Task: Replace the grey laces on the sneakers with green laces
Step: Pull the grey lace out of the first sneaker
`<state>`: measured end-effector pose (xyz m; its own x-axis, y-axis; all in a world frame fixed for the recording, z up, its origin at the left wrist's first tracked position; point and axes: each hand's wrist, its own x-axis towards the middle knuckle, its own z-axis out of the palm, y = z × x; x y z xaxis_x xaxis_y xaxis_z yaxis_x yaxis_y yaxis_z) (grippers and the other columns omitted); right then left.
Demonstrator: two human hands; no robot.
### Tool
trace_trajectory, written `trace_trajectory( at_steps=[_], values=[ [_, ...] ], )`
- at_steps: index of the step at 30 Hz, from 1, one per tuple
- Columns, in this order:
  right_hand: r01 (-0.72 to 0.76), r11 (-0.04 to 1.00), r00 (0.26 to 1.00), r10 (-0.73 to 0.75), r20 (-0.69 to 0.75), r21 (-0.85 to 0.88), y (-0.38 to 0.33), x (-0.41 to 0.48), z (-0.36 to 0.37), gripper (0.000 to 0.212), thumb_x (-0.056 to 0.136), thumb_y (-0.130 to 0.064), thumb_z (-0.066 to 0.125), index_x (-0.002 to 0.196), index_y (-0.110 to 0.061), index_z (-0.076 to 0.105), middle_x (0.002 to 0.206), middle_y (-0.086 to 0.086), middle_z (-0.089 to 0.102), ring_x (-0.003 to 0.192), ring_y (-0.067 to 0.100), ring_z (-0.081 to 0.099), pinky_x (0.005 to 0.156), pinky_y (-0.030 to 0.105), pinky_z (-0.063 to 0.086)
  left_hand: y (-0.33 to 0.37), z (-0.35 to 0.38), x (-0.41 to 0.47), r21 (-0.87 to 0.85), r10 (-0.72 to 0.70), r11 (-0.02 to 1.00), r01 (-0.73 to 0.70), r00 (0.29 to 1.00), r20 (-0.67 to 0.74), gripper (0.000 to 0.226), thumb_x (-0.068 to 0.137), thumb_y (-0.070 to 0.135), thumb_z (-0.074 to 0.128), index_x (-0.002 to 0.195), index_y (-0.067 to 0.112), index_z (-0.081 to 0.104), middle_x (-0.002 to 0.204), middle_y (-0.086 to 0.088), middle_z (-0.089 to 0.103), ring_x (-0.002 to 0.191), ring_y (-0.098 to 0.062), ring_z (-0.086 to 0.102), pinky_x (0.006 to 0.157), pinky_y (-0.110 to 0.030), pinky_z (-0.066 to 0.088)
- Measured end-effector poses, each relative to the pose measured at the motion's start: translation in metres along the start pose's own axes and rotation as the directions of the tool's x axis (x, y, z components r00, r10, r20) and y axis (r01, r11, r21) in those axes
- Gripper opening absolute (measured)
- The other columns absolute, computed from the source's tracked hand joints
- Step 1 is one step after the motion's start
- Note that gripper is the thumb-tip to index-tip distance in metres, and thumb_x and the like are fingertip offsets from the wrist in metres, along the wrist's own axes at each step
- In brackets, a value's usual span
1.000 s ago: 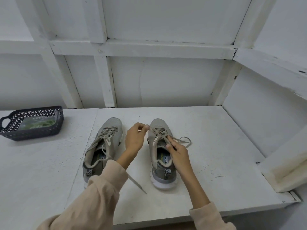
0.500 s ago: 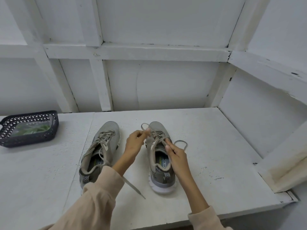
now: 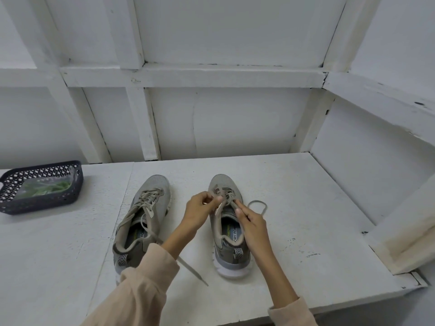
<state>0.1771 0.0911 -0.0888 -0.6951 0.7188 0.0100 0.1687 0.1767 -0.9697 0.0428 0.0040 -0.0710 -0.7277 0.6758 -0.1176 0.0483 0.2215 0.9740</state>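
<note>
Two grey sneakers stand side by side on the white table, toes pointing away from me. The left sneaker [image 3: 141, 222] has its grey lace undone, one end trailing toward the front edge. Over the right sneaker [image 3: 227, 234], my left hand [image 3: 200, 212] pinches a strand of its grey lace [image 3: 259, 204] near the upper eyelets. My right hand [image 3: 250, 222] pinches the lace on the other side of the tongue. A loop of that lace lies on the table to the right. Green laces [image 3: 44, 188] lie in a clear bag inside the basket.
A dark perforated plastic basket [image 3: 75, 191] sits at the far left of the table. White wooden walls and beams close off the back and right side. A white ledge [image 3: 404, 238] juts in at the right, close to the table's front corner.
My left hand dropped from a raised pull back down to the right sneaker's eyelets. My right hand shifted slightly up along the tongue. The camera view tilted a little.
</note>
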Motion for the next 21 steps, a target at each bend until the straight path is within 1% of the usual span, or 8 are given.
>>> trace_trajectory(
  at_steps=[4,5,8,11,14,17,19,21],
  values=[
    [0.001,1.0,1.0,-0.001,0.0,0.013,0.0,0.0,0.0,0.039,0.099,-0.024,0.052,0.137,-0.014,0.053,0.139,-0.002,0.055,0.123,0.0,0.046,0.088,-0.004,0.035,-0.002,0.001,0.004,-0.156,-0.034,0.988,-0.012,0.958,-0.286,0.019,0.093,0.03,0.064,0.083,0.014,0.061,0.086,0.0,0.064,0.065,-0.009,0.055,0.059,-0.022,0.041],
    [-0.002,1.0,1.0,0.002,-0.002,0.018,0.0,-0.001,0.0,0.039,0.099,-0.024,0.053,0.137,-0.014,0.053,0.139,-0.002,0.054,0.123,0.0,0.046,0.088,-0.004,0.034,-0.001,0.002,0.003,-0.17,-0.057,0.985,0.006,0.953,-0.298,0.022,0.093,0.034,0.063,0.086,0.013,0.062,0.089,-0.001,0.065,0.065,-0.008,0.055,0.061,-0.024,0.041],
    [-0.003,1.0,1.0,0.003,0.001,0.027,0.0,-0.001,0.0,0.04,0.099,-0.023,0.052,0.138,-0.014,0.052,0.138,-0.003,0.055,0.122,-0.001,0.045,0.085,-0.005,0.035,-0.004,0.006,-0.004,-0.069,-0.102,0.993,0.092,0.982,-0.158,0.034,0.086,0.047,0.067,0.083,0.013,0.061,0.077,0.004,0.061,0.066,-0.008,0.052,0.062,-0.025,0.04],
    [0.003,1.0,1.0,-0.003,-0.002,0.027,0.0,-0.001,0.0,0.039,0.099,-0.023,0.053,0.137,-0.015,0.052,0.137,-0.004,0.055,0.121,-0.001,0.047,0.086,-0.003,0.036,-0.007,0.004,-0.006,-0.049,-0.069,0.997,0.065,0.995,-0.077,0.033,0.084,0.041,0.072,0.069,0.015,0.058,0.068,0.003,0.058,0.068,-0.012,0.051,0.063,-0.024,0.039],
    [0.0,1.0,1.0,0.0,-0.002,0.03,0.001,-0.001,0.0,0.038,0.099,-0.024,0.053,0.136,-0.017,0.054,0.138,-0.004,0.056,0.122,0.0,0.048,0.089,-0.001,0.037,-0.006,0.0,0.0,-0.082,-0.012,0.997,-0.002,0.985,-0.172,0.026,0.09,0.031,0.067,0.07,0.016,0.059,0.072,0.001,0.061,0.071,-0.017,0.057,0.066,-0.027,0.043],
    [0.002,1.0,1.0,-0.002,-0.001,0.03,0.0,-0.002,0.001,0.037,0.099,-0.025,0.052,0.136,-0.018,0.054,0.138,-0.005,0.055,0.123,0.0,0.047,0.09,-0.003,0.035,-0.001,-0.004,0.006,-0.322,-0.143,0.946,0.031,0.933,-0.331,0.02,0.098,0.03,0.056,0.088,0.012,0.056,0.087,0.0,0.058,0.065,-0.013,0.057,0.06,-0.024,0.043],
    [-0.004,0.999,1.0,0.004,-0.002,0.037,0.0,-0.002,0.0,0.038,0.099,-0.024,0.052,0.136,-0.017,0.054,0.138,-0.005,0.054,0.124,0.0,0.046,0.089,-0.004,0.035,0.001,-0.008,0.007,-0.426,-0.202,0.904,0.044,0.921,-0.334,0.024,0.098,0.034,0.055,0.1,0.01,0.053,0.092,-0.002,0.057,0.065,-0.012,0.058,0.059,-0.024,0.045],
    [-0.002,0.999,1.0,0.002,-0.003,0.04,0.0,-0.001,0.001,0.038,0.099,-0.024,0.052,0.136,-0.017,0.054,0.138,-0.005,0.055,0.123,0.0,0.046,0.089,-0.003,0.035,0.001,-0.009,0.004,-0.409,-0.223,0.906,0.108,0.943,-0.246,0.034,0.092,0.039,0.064,0.106,0.01,0.053,0.094,-0.005,0.061,0.067,-0.014,0.06,0.058,-0.025,0.048]
  ],
)
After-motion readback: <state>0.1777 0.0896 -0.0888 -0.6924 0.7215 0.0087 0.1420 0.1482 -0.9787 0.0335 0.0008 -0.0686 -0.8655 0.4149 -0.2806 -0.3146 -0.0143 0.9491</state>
